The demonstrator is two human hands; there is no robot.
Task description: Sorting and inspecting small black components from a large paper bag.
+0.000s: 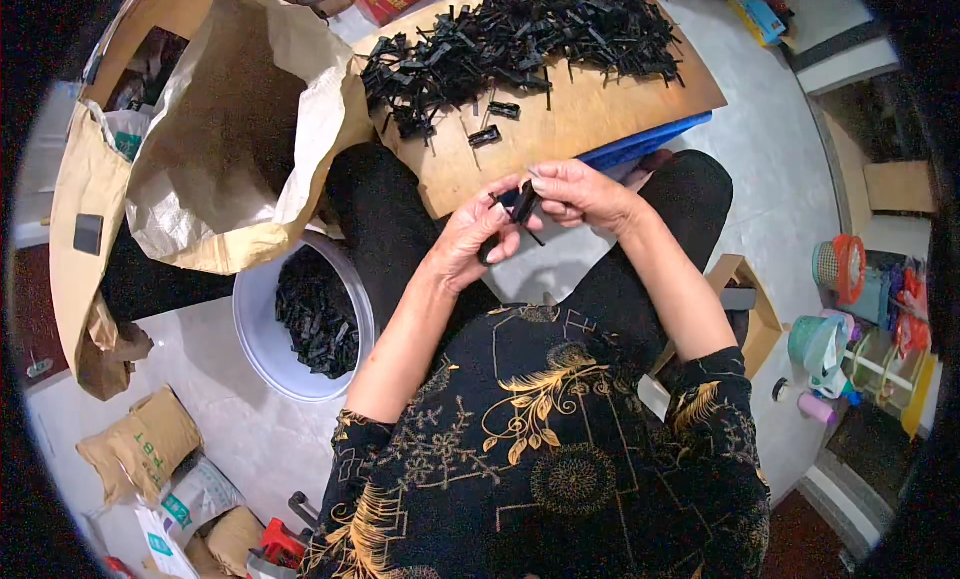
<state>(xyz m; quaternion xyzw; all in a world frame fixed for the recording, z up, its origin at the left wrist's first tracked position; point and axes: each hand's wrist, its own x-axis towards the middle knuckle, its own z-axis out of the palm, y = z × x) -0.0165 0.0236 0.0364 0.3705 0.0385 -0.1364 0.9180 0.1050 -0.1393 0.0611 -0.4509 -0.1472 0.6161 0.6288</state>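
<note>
In front of my lap, both hands are closed on a small black plastic part with thin stems sticking out. My left hand grips its lower left side between thumb and fingers. At its upper end my right hand pinches it with thumb and forefinger. Fingers hide much of the part. Just beyond, two similar black pieces with thin stems, a nearer one and a farther one, lie on a wooden board. A large heap of such stemmed black parts covers the board's far side.
On the left stands a white bucket, holding small black pieces. Behind it a big paper sack gapes open. Filled brown bags lie at the lower left. To my right is a cardboard box; baskets and household items line the far right.
</note>
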